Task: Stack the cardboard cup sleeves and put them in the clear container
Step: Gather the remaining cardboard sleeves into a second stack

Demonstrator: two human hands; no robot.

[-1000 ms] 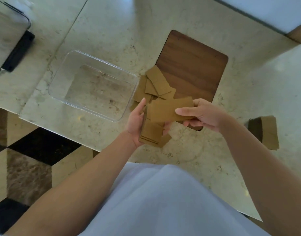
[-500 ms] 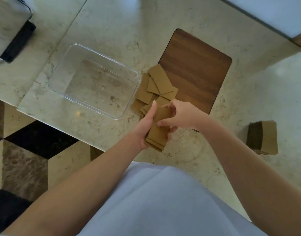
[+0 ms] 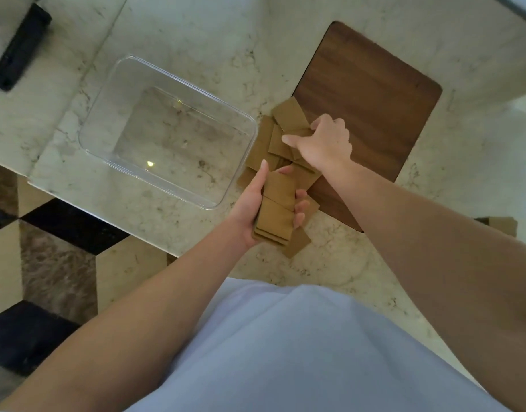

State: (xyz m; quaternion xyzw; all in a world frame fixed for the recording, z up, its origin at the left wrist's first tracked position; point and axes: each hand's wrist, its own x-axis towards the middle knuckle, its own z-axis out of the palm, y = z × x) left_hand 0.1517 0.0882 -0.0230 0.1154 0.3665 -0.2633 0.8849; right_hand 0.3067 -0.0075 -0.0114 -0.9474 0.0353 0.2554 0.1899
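So the right hand (image 3: 324, 141) had dropped its last piece onto the left hand's (image 3: 257, 209) gripped stack of flat brown cardboard cup sleeves (image 3: 278, 212) and was already pinching another from the loose pile (image 3: 273, 144), clear rectangular plastic container (image 3: 166, 129) still empty.

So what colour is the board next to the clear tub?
Dark brown wood grain board, seen from the head camera.
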